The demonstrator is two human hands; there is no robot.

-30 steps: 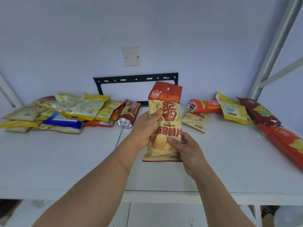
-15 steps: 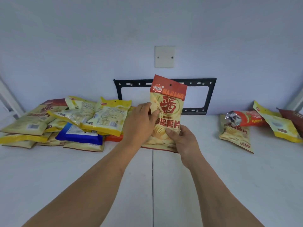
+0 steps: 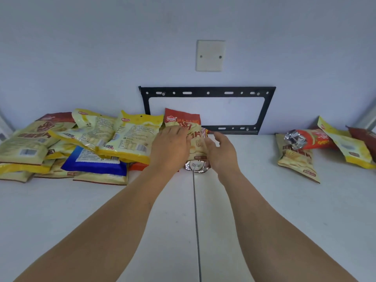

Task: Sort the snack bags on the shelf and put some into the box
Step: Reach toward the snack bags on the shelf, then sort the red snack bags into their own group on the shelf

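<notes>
Red-topped chip bag (image 3: pixel 184 127) under left hand (image 3: pixel 169 148), palm and fingers laid over its front, grip pressing rather than pinching. Right hand (image 3: pixel 220 152) just right of bag, fingers spread wide, holding nothing. Bag now down at right edge of snack pile (image 3: pixel 85 143), over foil-ended pack (image 3: pixel 197 166); half a second ago both hands held it upright above shelf (image 3: pixel 264 210). Likely light, puffy, slippery film, contents crushable: take by flat top seal. No box in view.

Red-topped chip bag (image 3: pixel 184 127) atop pile (image 3: pixel 81 145)
</notes>
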